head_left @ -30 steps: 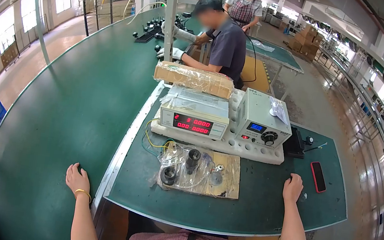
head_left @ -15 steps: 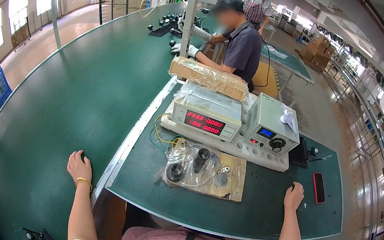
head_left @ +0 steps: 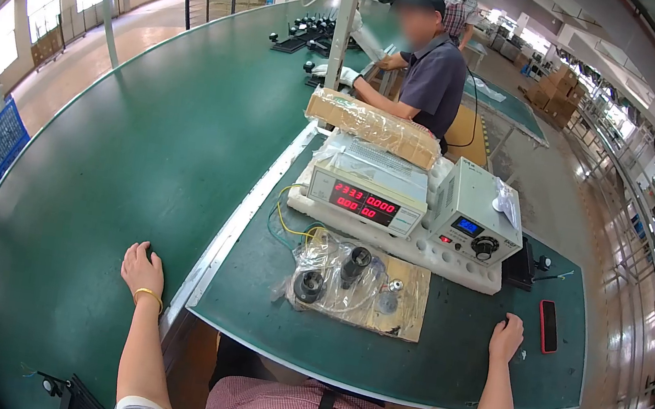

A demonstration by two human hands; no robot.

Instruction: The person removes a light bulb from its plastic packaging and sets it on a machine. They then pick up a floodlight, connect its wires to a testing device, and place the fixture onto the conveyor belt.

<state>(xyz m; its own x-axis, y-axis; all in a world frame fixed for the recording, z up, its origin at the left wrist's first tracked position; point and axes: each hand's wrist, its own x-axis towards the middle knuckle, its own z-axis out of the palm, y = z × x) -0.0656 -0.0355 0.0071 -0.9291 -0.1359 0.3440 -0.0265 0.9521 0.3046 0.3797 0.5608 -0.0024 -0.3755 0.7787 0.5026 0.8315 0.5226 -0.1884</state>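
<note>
My left hand (head_left: 142, 269) rests palm down on the long green table (head_left: 94, 197), holding nothing, its fingers somewhat apart. On the right, my right hand (head_left: 506, 338) lies on the smaller green table (head_left: 438, 371), with fingers loosely bent and nothing visible in them. Just right of it is a red-edged phone (head_left: 548, 327). Between my hands sits a plastic-wrapped wooden board (head_left: 412, 300) with two black sockets (head_left: 354, 265). Behind the board stand a meter with red digits (head_left: 365, 203) and a grey box with a dial (head_left: 477, 213).
A co-worker in a dark cap (head_left: 437, 82) sits beyond the meter, gloved hands near black parts (head_left: 310, 33). Another person (head_left: 457, 13) stands behind. A wrapped carton (head_left: 372, 125) lies behind the meter. A black device (head_left: 82, 403) is at the lower left.
The view has shifted slightly, so the tables' contents appear further right. The meter's lower digits differ. The co-worker's head and arms have moved. My hands have stayed nearly in place.
</note>
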